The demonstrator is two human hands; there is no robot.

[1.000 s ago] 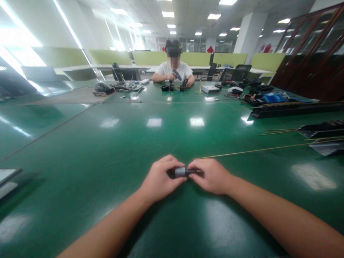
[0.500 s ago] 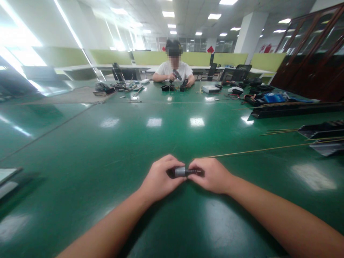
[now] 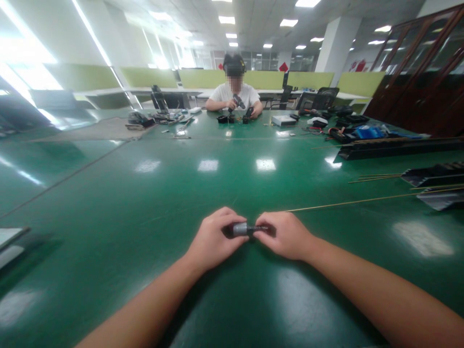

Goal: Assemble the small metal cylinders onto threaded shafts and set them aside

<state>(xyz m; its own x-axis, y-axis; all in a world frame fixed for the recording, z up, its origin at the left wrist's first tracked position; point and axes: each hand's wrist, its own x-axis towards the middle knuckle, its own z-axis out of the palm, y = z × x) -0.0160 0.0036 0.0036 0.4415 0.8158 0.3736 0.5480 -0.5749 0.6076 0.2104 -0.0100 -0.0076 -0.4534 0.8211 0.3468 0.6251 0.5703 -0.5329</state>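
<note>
A small grey cylinder (image 3: 239,229) lies sideways between the thumb and fingers of my left hand (image 3: 213,237), which is closed on it. From its right end sticks out a dark ribbed shaft (image 3: 256,228). The thumb and fingers of my right hand (image 3: 284,234) are pinched around that shaft, hiding part of it. Both hands are low over the green table (image 3: 195,193), close together. Just beyond my right knuckles, a thin yellow rod (image 3: 348,203) stretches away to the right.
Dark channel-shaped bars (image 3: 391,149) and more thin rods lie at the right. Across the table a person (image 3: 234,96) holds a power drill (image 3: 238,101) among small black parts. A white box (image 3: 283,120) and cluttered tools line the far side. A pale panel (image 3: 12,239) juts in at left.
The grey cylinder has shifted slightly left with my left hand. A little more of the dark shaft shows between my hands. The person opposite has barely moved.
</note>
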